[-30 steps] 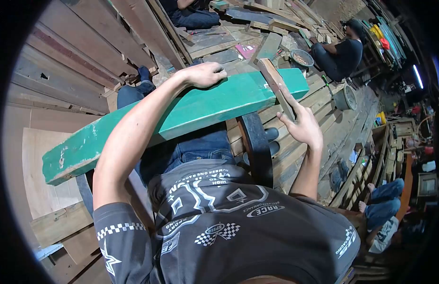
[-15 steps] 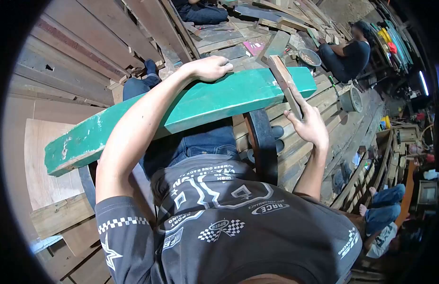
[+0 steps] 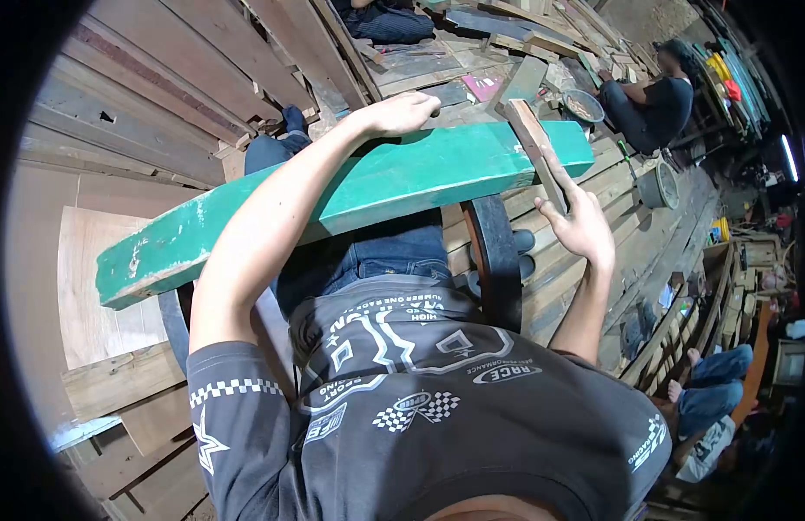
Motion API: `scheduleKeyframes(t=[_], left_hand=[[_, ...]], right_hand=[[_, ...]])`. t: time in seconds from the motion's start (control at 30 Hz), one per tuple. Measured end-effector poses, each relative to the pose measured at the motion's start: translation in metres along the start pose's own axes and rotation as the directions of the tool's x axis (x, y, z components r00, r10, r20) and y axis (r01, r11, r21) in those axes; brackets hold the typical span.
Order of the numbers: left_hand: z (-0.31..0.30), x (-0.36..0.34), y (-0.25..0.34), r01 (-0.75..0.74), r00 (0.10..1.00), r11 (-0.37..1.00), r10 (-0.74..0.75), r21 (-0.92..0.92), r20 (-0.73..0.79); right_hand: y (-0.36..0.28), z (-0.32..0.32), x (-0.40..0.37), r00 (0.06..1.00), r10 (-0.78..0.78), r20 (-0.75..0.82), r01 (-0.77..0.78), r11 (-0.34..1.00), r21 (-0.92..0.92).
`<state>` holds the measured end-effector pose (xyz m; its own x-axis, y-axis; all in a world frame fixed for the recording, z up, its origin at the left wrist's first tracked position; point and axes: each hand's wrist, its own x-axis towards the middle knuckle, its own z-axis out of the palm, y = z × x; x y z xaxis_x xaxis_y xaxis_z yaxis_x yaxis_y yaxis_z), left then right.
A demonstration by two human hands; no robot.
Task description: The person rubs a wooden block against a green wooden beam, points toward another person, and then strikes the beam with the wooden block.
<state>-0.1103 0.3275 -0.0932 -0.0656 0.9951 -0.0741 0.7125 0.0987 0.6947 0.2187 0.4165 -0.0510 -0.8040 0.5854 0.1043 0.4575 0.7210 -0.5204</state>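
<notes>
A long green-painted beam (image 3: 402, 178) lies across my lap, slanting from lower left to upper right, its paint worn at the left end. Over its far edge, my left hand (image 3: 404, 115) is curled, with something small and dark at the fingertips that I cannot make out. My right hand (image 3: 583, 227) grips the near end of a narrow wooden piece (image 3: 534, 143), thumb on one side and fingers along the other. This piece lies crosswise over the beam near its right end.
Beyond the beam are a bucket (image 3: 657, 186), a basin (image 3: 583, 106) and scattered wood offcuts. A person in dark clothes (image 3: 659, 108) sits at upper right; others sit at the top and lower right. Large boards (image 3: 172, 69) lean at upper left. A dark curved support (image 3: 496, 260) stands beneath the beam.
The whole view has shifted slightly, with the beam appearing further right. My left hand has risen a little from the beam's far edge. My right hand keeps its hold on the wooden piece.
</notes>
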Motion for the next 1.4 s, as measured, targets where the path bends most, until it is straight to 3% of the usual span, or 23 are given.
scheduleKeyframes(t=[0.07,0.17,0.27,0.43,0.47,0.53,0.57,0.6,0.63,0.67,0.73,0.8,0.83,1.0,1.03,1.17,1.23,1.33,1.4], left_hand=[[0.0,0.0,0.0,0.001,0.998,1.0,-0.003,-0.031,-0.055],[-0.003,0.003,-0.003,-0.022,0.993,1.0,0.024,0.019,-0.119],[-0.016,0.0,0.004,-0.133,0.961,0.969,0.177,0.208,-0.212],[-0.044,-0.063,0.063,-0.311,0.859,0.894,0.409,0.322,-0.307],[-0.045,-0.08,0.076,-0.312,0.877,0.906,0.391,0.288,-0.28],[-0.049,-0.117,0.106,-0.269,0.957,0.947,0.283,0.174,-0.06],[-0.039,-0.135,0.114,-0.305,0.952,0.938,0.303,0.166,0.04],[-0.031,-0.154,0.121,-0.229,0.963,0.967,0.207,0.115,0.174],[-0.019,-0.165,0.125,-0.055,0.932,0.993,0.013,0.105,0.362],[-0.005,-0.175,0.128,0.019,0.894,0.976,-0.114,0.218,0.433],[0.028,-0.188,0.113,0.035,0.881,0.953,-0.171,0.3,0.441],[0.082,-0.204,0.064,-0.076,0.984,0.867,-0.015,0.492,0.177],[0.091,-0.202,0.057,-0.02,0.987,0.867,-0.063,0.499,0.149],[0.11,-0.175,0.046,0.248,0.958,0.868,-0.285,0.43,0.022],[0.103,-0.168,0.052,0.299,0.929,0.862,-0.361,0.408,0.083],[0.109,-0.158,0.037,0.336,0.895,0.857,-0.42,0.39,0.152],[0.12,-0.156,0.025,0.338,0.901,0.861,-0.413,0.381,0.135],[0.124,-0.155,0.023,0.358,0.899,0.868,-0.42,0.344,0.123],[0.122,-0.155,0.019,0.343,0.908,0.882,-0.4,0.324,0.128]], right_hand=[[0.003,0.001,0.0,0.999,-0.038,-0.02,0.038,0.999,0.001],[0.001,-0.002,0.001,0.998,0.053,0.039,-0.053,0.999,-0.001],[0.005,0.001,0.002,1.0,0.019,0.015,-0.019,1.0,-0.02],[0.003,-0.002,0.0,0.999,0.045,0.027,-0.045,0.999,0.007],[0.003,-0.002,0.0,0.998,0.049,0.03,-0.049,0.999,0.017],[0.005,0.0,0.0,0.999,0.047,0.021,-0.047,0.998,0.038],[0.006,0.0,0.0,0.999,0.039,0.01,-0.039,0.999,0.027],[0.007,0.001,0.0,1.0,0.025,0.0,-0.025,0.999,0.03],[0.007,0.002,0.0,1.0,0.012,-0.01,-0.012,0.999,0.034],[0.009,0.003,0.0,1.0,-0.001,-0.016,0.002,0.999,0.035],[0.013,0.005,-0.001,1.0,-0.02,-0.018,0.021,0.997,0.07],[0.007,0.002,0.0,1.0,0.027,-0.011,-0.027,0.999,0.03],[0.002,-0.001,0.001,0.996,0.088,0.033,-0.087,0.996,-0.015],[0.006,0.002,0.0,0.999,0.044,0.004,-0.044,0.999,0.008],[0.006,0.002,0.0,0.999,0.051,0.01,-0.052,0.999,0.003],[0.009,0.002,0.0,0.999,0.044,0.023,-0.044,0.999,0.01],[0.006,-0.001,0.001,0.993,0.095,0.066,-0.096,0.995,0.011],[0.008,0.004,0.0,1.0,-0.007,-0.027,0.007,1.0,-0.012],[0.006,0.002,0.0,0.999,0.052,0.005,-0.052,0.999,-0.011]])
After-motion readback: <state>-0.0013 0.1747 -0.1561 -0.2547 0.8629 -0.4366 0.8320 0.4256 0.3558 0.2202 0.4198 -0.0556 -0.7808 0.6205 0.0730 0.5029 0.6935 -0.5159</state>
